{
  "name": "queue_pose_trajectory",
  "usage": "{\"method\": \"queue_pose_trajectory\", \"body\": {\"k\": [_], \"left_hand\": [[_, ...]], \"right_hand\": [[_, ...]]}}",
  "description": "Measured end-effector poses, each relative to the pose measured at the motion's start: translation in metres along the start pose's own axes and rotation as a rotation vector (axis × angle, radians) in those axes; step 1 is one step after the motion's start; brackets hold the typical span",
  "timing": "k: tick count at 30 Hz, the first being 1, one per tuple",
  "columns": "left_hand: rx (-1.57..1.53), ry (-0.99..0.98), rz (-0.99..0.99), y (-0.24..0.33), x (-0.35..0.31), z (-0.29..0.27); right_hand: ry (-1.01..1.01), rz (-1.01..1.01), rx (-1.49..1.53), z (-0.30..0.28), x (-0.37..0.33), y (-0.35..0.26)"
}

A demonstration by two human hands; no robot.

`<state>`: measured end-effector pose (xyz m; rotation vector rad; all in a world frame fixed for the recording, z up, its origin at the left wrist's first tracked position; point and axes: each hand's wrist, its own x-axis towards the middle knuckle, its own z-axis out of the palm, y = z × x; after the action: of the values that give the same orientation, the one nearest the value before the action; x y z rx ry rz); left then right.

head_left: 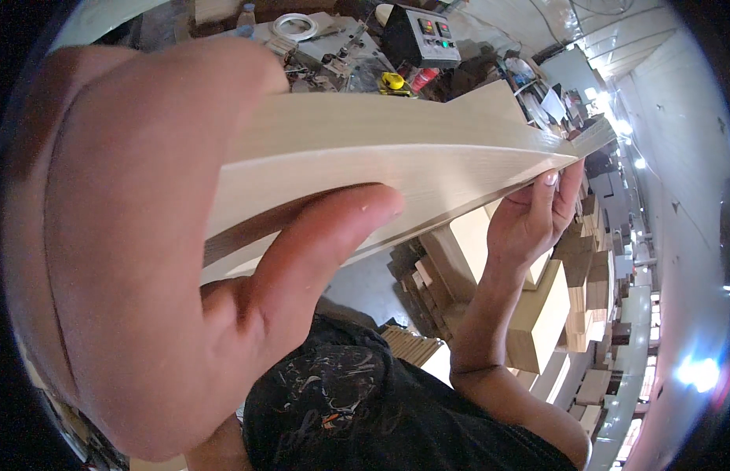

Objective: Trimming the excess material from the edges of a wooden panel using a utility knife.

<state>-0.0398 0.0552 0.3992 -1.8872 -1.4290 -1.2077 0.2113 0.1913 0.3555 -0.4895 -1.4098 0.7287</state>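
Observation:
A long pale wood-grain panel (451,177) with a straight edge running along it is held up close in front of me, slanting away to the right. My left hand (145,259) looms large at its near end, with the fingers curled over the top and the thumb pressed along the lower face. At the far right end, my right hand (526,224) grips the panel's lower edge between thumb and fingers. A shorter pale piece stands up behind that end; whether it is joined to the panel I cannot tell.
Behind the panel, a workbench carries a black control box (422,38) with lit switches, a yellow tape measure (392,81), a red container (423,78) and a white ring-shaped roll (295,27). Pale wooden boxes (539,314) and stacked boards stand below and to the right.

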Motion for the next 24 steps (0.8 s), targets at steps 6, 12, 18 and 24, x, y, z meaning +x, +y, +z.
{"method": "queue_pose_trajectory", "body": {"k": [6,12,18,24], "left_hand": [[0.069,-0.054,-0.035,0.010,0.002,-0.008],[0.266,-0.022,-0.004,0.017,0.002,-0.006],[0.502,0.047,-0.132,0.029,-0.005,-0.003],[0.582,0.109,-0.120,0.028,-0.003,0.002]], "right_hand": [[-0.049,-0.035,-0.062,-0.002,0.000,-0.003],[-0.046,-0.003,-0.187,-0.013,-0.001,-0.004],[-0.032,0.020,0.242,-0.024,-0.001,0.027],[-0.225,0.459,0.376,-0.066,0.016,0.119]]}}
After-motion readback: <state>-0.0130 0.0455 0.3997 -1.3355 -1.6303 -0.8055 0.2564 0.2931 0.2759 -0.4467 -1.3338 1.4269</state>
